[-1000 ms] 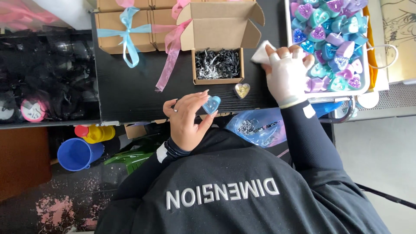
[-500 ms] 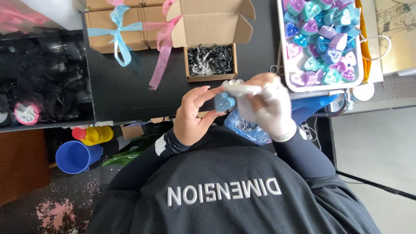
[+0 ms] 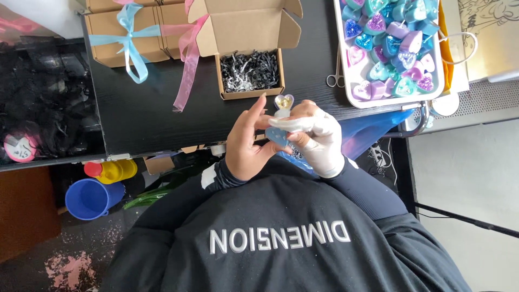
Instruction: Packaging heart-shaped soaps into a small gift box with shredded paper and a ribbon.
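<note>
Near the middle of the frame, the bare left hand (image 3: 247,145) is curling its fingers around a small blue heart-shaped candle (image 3: 277,136), with the index finger stretched up along its side. The right hand in a white glove (image 3: 319,141) is meeting it from the right side of the frame, its fingers closing on a white cloth or wipe (image 3: 294,124) that is lying across the top of the blue candle. Just above both hands, a pale heart-shaped candle with a gold glittery centre (image 3: 284,103) is sitting at the near edge of the black tabletop (image 3: 146,121), close to the fingertips; whether they are touching it cannot be told. Directly above that, an open brown cardboard box (image 3: 246,32) is standing with its lid flaps raised and dark shredded paper filling (image 3: 250,70) inside. In the upper left of the frame, closed brown boxes are lying tied with a light blue ribbon (image 3: 127,40) and a pink ribbon (image 3: 186,59). In the upper right, a white tray (image 3: 344,65) is holding many purple, teal and blue heart candles, with small metal scissors (image 3: 335,80) lying just to its left. In the lower left, a blue plastic cup (image 3: 93,198) and a yellow bottle with a red cap (image 3: 111,170) are sitting below the table edge.
</note>
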